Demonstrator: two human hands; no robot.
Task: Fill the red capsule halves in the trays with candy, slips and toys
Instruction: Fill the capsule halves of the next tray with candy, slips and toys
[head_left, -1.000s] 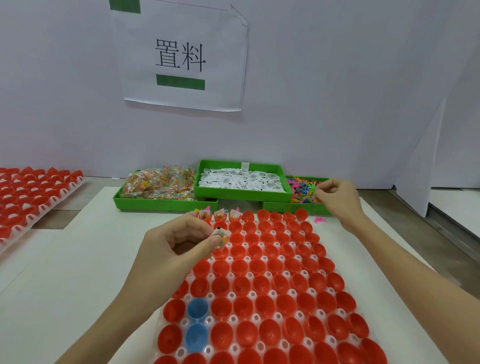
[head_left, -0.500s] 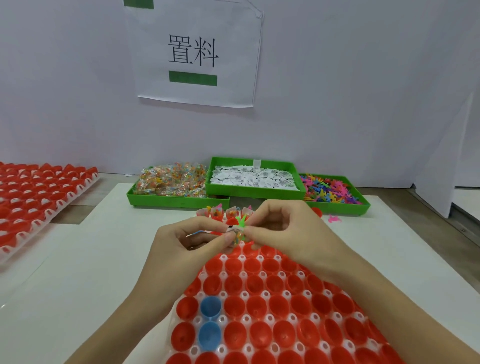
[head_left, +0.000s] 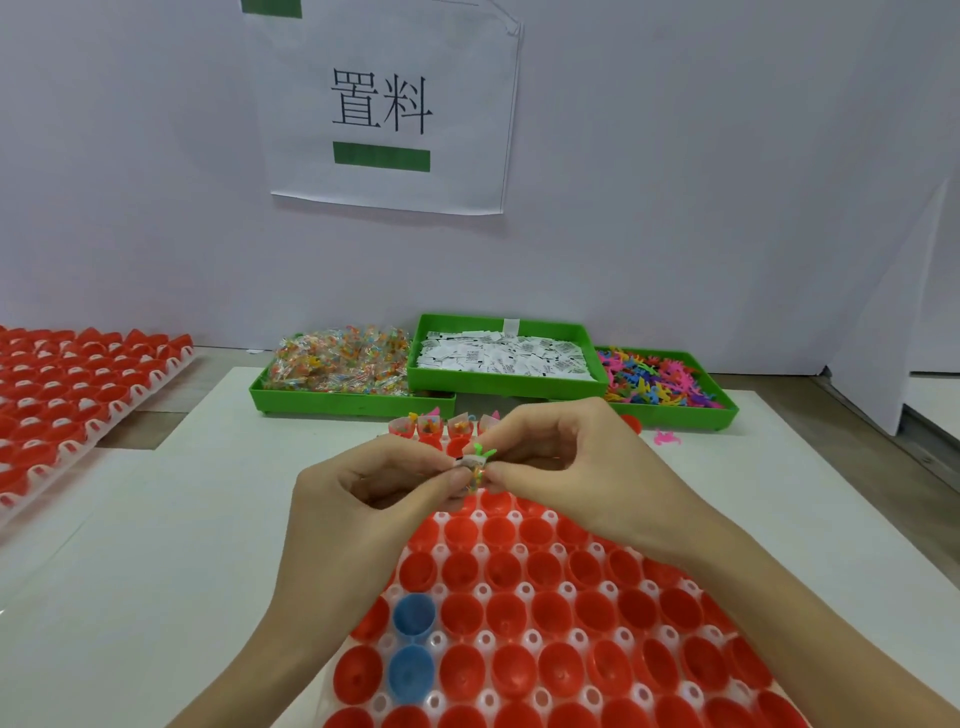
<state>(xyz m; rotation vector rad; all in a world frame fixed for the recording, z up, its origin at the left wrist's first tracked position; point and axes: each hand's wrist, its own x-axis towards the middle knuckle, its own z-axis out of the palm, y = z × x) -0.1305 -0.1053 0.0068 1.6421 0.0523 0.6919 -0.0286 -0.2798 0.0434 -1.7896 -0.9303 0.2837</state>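
A white tray of open red capsule halves lies in front of me; two of its halves are blue. Several halves in the far row hold candy and toys. Above the tray's far part my left hand pinches a small bundle of candy and white slip. My right hand meets it fingertip to fingertip and pinches a green toy against that bundle.
Three green bins stand at the back: wrapped candy, white slips, colourful toys. A pink toy lies loose on the white mat. Another tray of red halves sits at the far left. A paper sign hangs on the wall.
My right hand came back from the toy bin with a green toy and joined my left hand over the tray. My view shifted slightly to the left.
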